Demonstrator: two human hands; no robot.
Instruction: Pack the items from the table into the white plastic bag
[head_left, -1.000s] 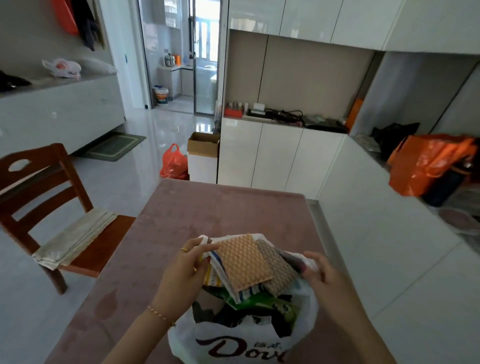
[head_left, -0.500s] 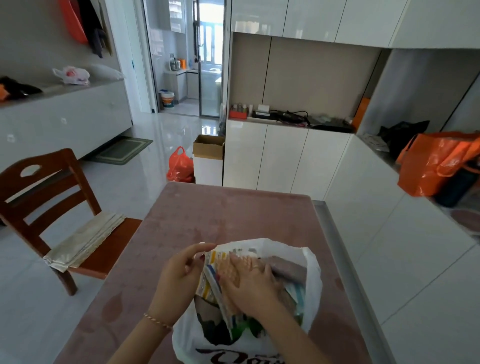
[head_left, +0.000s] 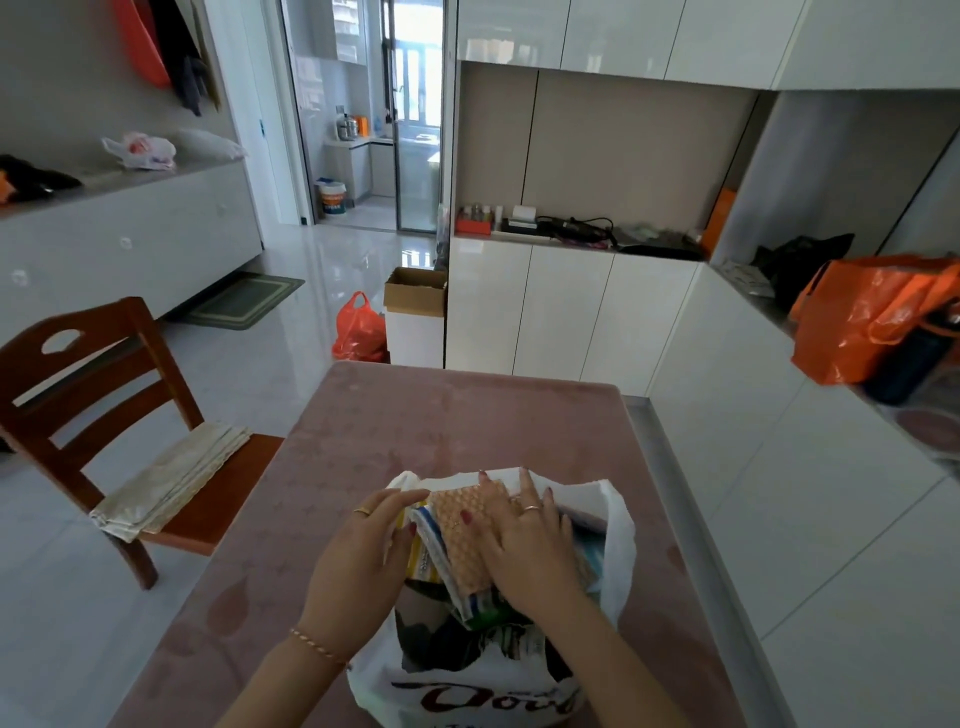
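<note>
The white plastic bag (head_left: 498, 691) stands at the near edge of the pink table (head_left: 441, 415), with its mouth open upward and dark red letters on its near side. Inside it there are several items packed together: dark and green packages low in the bag, and above them a striped white packet with blue and yellow print (head_left: 428, 551). On top lies an orange textured pad (head_left: 460, 540); its long axis runs from the near side to the far side of the bag, slightly tilted, and its far end rises above the rim.

The right hand (head_left: 530, 545) lies flat on this pad with the fingers spread and open, pressing on it and not closed around anything. The left hand (head_left: 363, 556) is at the left edge of the bag; its thumb and fingers pinch the white rim there, just beside the striped packet.

Farther away, to the left of the table, a wooden chair (head_left: 93, 395) carries a folded pale cloth (head_left: 171, 478) on its seat. Beyond the table, a red plastic bag (head_left: 358, 330) sits on the floor beside a cardboard box (head_left: 415, 291). On the counter at the right stands an orange bag (head_left: 867, 317).
</note>
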